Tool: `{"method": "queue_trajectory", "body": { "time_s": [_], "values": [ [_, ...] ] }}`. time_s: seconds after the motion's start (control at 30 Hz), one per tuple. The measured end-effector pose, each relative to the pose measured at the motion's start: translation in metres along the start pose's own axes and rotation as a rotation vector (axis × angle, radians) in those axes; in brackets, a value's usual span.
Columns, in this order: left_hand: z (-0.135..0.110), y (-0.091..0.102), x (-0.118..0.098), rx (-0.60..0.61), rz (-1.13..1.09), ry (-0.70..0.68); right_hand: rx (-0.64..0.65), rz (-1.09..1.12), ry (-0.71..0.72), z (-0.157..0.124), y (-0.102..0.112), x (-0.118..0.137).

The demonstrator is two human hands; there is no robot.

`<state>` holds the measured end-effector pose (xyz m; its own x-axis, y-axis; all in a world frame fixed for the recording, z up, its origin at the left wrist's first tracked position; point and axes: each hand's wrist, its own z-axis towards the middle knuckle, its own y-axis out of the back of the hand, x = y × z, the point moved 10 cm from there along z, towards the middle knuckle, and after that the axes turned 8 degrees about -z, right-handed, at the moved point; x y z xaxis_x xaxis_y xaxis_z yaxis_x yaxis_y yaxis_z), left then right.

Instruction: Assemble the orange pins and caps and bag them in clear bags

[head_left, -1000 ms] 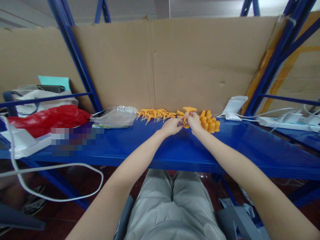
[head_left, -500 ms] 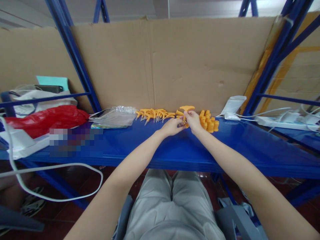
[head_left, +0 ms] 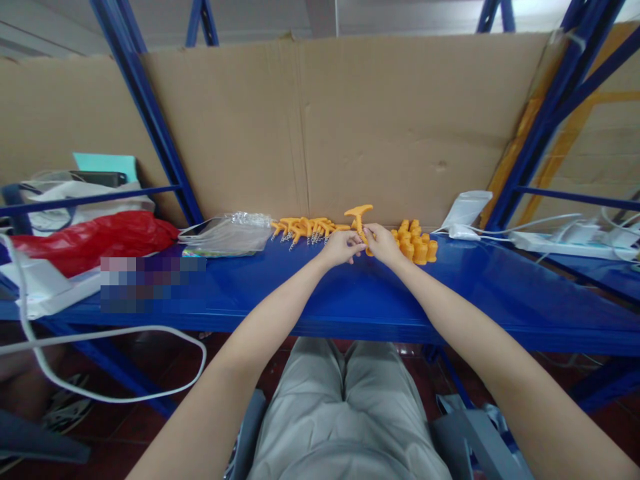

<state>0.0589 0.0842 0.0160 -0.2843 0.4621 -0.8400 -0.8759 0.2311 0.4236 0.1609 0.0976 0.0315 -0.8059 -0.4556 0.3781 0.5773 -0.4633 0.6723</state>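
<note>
An orange corkscrew with a T-shaped handle stands tilted between my two hands, its handle up. My right hand pinches its shaft from the right. From the left, my left hand closes its fingers at the lower part. Fingers hide the corkscrew's lower end. Behind my left hand, several orange T-handled corkscrews with bare metal spirals lie in a heap. Just right of my right hand, several orange plastic sleeve-like pieces stand grouped together.
The blue table ends at a cardboard panel. Clear plastic bags and a red plastic bag lie to the left. A white power strip with cables sits right. A white cable loops over the front left edge.
The corkscrew's handle has shifted left and slightly up, and now tilts. My right hand has moved a little left and lower on the shaft. My left hand has shifted slightly left.
</note>
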Motion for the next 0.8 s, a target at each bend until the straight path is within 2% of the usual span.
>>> {"method": "queue_trajectory", "body": {
  "time_s": [0.17, 0.33, 0.4, 0.5, 0.63, 0.8],
  "values": [
    [0.004, 0.025, 0.015, -0.141, 0.007, 0.095, 0.111, -0.215, 0.070, -0.003, -0.018, -0.007],
    [0.006, 0.045, 0.036, -0.217, 0.091, 0.193, 0.401, -0.330, 0.082, -0.017, -0.051, -0.014],
    [0.005, 0.053, 0.046, -0.235, 0.127, 0.251, 0.463, -0.334, 0.092, -0.019, -0.057, -0.014],
    [0.002, 0.062, 0.059, -0.253, 0.149, 0.330, 0.476, -0.329, 0.108, -0.019, -0.058, -0.014],
    [0.001, 0.075, 0.064, -0.306, 0.129, 0.368, 0.464, -0.294, 0.135, -0.017, -0.057, -0.013],
    [0.015, 0.101, 0.070, -0.371, 0.159, 0.415, 0.482, -0.297, 0.118, -0.019, -0.058, -0.013]
  ]
}}
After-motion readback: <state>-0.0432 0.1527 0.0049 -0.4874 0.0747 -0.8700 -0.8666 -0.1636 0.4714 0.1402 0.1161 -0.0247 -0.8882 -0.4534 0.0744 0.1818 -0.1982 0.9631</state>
